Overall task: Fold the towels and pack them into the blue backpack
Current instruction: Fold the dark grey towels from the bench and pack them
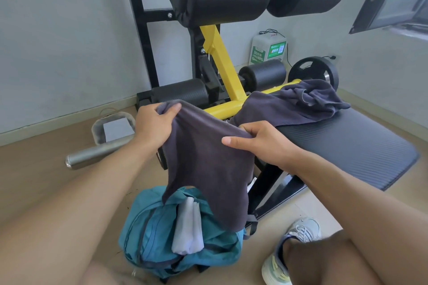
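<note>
You hold a dark grey towel (206,169) in the air with both hands. Your left hand (155,122) grips one top corner, with the fingers curled round the bunched cloth and the thumb on top. Your right hand (257,139) pinches the other top corner, the thumb pointing to the left along the edge. Between the two hands the upper edge sags a little, and the rest of the towel hangs down loose, not folded.

The lower end of the towel hangs in front of the blue backpack (162,238), which lies on the floor (46,180) between your legs. The backpack is open at the top, and a white folded cloth (188,227) sticks out of the opening.

A second dark grey towel (296,102) lies crumpled on the far end of the black padded surface (347,146) of the exercise bench at your right, one part falling over the yellow frame (222,62). It is apart from the towel you hold.

On the floor at the left lies a silver metal bar (97,154), and behind it a grey handle-shaped thing (113,126). A black weight plate (312,71) leans near the wall behind the bench. Your right foot in a light sports shoe (291,250) stands beside the backpack
</note>
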{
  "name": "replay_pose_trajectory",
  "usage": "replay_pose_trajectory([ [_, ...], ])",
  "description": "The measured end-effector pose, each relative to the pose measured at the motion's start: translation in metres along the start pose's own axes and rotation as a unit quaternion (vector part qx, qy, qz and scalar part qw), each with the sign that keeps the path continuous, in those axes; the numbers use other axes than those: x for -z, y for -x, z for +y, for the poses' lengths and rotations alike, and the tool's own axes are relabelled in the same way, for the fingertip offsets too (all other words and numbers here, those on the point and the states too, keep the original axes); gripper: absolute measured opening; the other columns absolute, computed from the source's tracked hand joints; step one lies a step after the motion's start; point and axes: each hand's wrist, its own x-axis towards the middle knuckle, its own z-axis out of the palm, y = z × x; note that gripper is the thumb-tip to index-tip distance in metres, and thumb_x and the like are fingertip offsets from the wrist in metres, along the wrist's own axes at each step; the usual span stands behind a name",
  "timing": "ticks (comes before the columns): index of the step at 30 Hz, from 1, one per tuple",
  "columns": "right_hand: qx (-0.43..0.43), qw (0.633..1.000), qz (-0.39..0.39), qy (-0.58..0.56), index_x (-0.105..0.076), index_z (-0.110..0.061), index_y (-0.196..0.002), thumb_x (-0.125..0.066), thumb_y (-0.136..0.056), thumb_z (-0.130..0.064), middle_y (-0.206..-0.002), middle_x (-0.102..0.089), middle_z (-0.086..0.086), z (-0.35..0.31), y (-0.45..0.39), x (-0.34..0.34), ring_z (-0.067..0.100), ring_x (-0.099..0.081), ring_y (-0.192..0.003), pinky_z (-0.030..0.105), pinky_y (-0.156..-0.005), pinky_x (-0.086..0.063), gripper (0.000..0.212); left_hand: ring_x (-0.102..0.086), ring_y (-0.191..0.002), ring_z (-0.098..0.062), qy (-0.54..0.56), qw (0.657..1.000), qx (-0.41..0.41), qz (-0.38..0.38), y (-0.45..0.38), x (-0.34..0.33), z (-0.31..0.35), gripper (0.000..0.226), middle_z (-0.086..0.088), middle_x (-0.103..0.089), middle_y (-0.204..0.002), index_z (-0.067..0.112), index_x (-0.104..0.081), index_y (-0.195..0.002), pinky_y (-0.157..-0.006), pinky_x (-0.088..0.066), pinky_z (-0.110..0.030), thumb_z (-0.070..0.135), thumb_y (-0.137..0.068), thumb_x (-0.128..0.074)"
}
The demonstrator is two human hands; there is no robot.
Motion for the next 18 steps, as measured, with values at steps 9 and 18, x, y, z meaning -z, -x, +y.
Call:
replay_pose_trajectory([
  [9,-0.097,0.982,-0.145,0.069,-0.072,-0.013,-0.099,-0.083,-0.082,-0.033,-0.095,-0.078,0.005,0.019,0.004,0.0,0.019,-0.074,-0.093,0.039,-0.093,-0.058,0.028,-0.071,-0.098,-0.024,0.054,0.994,0.074,0.063,-0.007,0.007,-0.013,0.026,-0.004,-0.075,-0.101,0.02,-0.073,-0.103,-0.091,-0.058,-0.039,0.04,-0.087,-0.077],
  [18,-0.08,0.992,0.07,-0.075,-0.07,-0.015,-0.095,-0.077,-0.087,-0.031,-0.092,-0.077,0.008,0.004,-0.002,-0.011,0.019,-0.073,-0.087,0.046,-0.09,-0.058,0.019,-0.064,-0.103,0.004,-0.066,0.973,-0.169,-0.146,0.038,-0.025,0.015,0.021,0.016,-0.072,-0.111,0.025,-0.079,-0.114,-0.08,-0.039,0.004,0.027,-0.095,-0.071],
])
